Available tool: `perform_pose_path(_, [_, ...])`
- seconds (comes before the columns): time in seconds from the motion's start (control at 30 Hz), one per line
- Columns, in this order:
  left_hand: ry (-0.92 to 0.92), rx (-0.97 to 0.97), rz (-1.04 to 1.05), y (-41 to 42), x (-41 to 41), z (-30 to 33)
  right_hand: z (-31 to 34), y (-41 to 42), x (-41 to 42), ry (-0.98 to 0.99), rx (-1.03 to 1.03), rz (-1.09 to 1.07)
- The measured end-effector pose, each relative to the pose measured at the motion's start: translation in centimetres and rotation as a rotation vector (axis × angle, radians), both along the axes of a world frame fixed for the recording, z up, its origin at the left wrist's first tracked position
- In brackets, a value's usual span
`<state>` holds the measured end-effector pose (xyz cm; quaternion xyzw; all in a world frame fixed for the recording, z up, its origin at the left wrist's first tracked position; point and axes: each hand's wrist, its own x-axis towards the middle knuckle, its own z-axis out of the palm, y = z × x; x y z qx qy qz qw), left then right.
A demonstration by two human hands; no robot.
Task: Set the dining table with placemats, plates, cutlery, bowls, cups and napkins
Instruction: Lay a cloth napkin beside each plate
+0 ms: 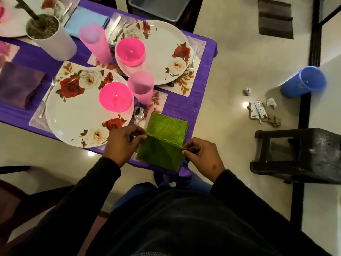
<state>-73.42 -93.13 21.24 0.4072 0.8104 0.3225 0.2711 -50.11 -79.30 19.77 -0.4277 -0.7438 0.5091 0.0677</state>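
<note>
A green napkin [164, 140] lies at the near corner of the purple table [184, 106], half folded over. My left hand [122, 143] pinches its left edge and my right hand [202, 156] pinches its right corner at the fold line. Just left of it sits a floral plate [73, 111] on a placemat [36, 121], carrying a pink bowl [115, 97]. A pink cup [141, 87] and a spoon [139, 113] stand beside the plate. A second floral plate [162, 52] with a pink bowl [130, 50] and pink cup [94, 43] sits farther back.
A white vase [50, 37] stands at the back left, with a blue napkin [84, 21] and a purple napkin [18, 85] nearby. On the floor to the right are a blue bin [302, 82], paper scraps [262, 111] and a dark stool [299, 154]. A grey tub [160, 8] sits beyond the table.
</note>
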Motion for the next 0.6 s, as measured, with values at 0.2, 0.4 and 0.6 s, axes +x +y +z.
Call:
perform_pose_path(0.2, [0.048, -0.019, 0.105, 3.2, -0.9, -1.7, -1.0, 3.6, -1.8, -0.074, 0.079, 0.025])
perform_pose_path(0.4, [0.13, -0.036, 0.168, 6.0, -0.8, -2.3, -2.0, 6.4, -3.1, -0.114, 0.081, 0.021])
perform_pose_path(0.6, [0.109, -0.118, 0.223, 8.1, -1.5, -3.5, -3.0, 8.2, -4.6, -0.174, 0.095, 0.026])
